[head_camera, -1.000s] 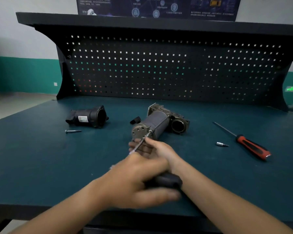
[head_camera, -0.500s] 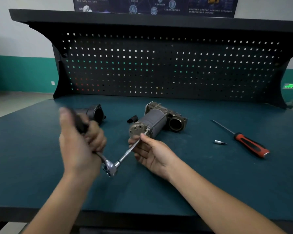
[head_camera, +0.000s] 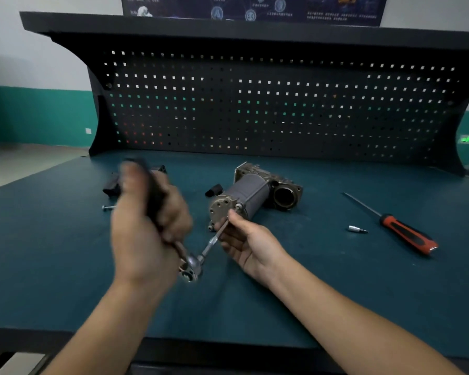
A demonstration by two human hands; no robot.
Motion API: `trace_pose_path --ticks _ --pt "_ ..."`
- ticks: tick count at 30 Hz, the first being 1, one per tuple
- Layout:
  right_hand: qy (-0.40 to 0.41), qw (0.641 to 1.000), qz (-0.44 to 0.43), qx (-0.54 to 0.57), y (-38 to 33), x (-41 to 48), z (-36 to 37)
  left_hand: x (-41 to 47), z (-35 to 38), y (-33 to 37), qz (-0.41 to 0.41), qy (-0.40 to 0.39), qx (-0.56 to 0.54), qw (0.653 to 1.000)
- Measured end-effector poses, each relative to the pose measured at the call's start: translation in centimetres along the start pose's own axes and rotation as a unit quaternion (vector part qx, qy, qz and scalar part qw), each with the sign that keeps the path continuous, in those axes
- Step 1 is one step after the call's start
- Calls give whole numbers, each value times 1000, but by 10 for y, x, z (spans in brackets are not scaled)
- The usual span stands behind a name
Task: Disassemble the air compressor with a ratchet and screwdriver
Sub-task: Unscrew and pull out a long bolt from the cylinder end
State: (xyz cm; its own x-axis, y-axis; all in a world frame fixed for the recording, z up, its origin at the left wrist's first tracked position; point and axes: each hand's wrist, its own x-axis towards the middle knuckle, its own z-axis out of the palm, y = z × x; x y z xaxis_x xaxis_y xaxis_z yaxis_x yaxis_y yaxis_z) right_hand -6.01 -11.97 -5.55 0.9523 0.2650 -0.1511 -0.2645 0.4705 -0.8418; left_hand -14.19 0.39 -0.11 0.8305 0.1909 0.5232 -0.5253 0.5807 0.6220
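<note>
Ratchet [head_camera: 191, 266] shiny chromed metal; compressor [head_camera: 248, 197] dull grey metal; screwdriver [head_camera: 406, 234] handle glossy red-black plastic; bench [head_camera: 336, 307] matt.

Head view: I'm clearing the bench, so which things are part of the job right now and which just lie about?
In use: ratchet, gripped by the left hand; extension bar, held by the right hand; air compressor.
Lying about: screwdriver, small bit, loose bolt, black housing behind the left hand.
</note>
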Motion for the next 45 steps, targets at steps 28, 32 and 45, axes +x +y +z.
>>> trace_pose_path --ticks 28,32,45 --pt "-38 997 37 55 -6 -4 3 5 7 -1 13 26 106 994" --pt "-44 997 33 61 -8 -3 4 29 -9 9 -64 168 -34 983" --pt "2 981 -40 -190 -16 -8 -11 -23 15 -23 212 -543 549 599"
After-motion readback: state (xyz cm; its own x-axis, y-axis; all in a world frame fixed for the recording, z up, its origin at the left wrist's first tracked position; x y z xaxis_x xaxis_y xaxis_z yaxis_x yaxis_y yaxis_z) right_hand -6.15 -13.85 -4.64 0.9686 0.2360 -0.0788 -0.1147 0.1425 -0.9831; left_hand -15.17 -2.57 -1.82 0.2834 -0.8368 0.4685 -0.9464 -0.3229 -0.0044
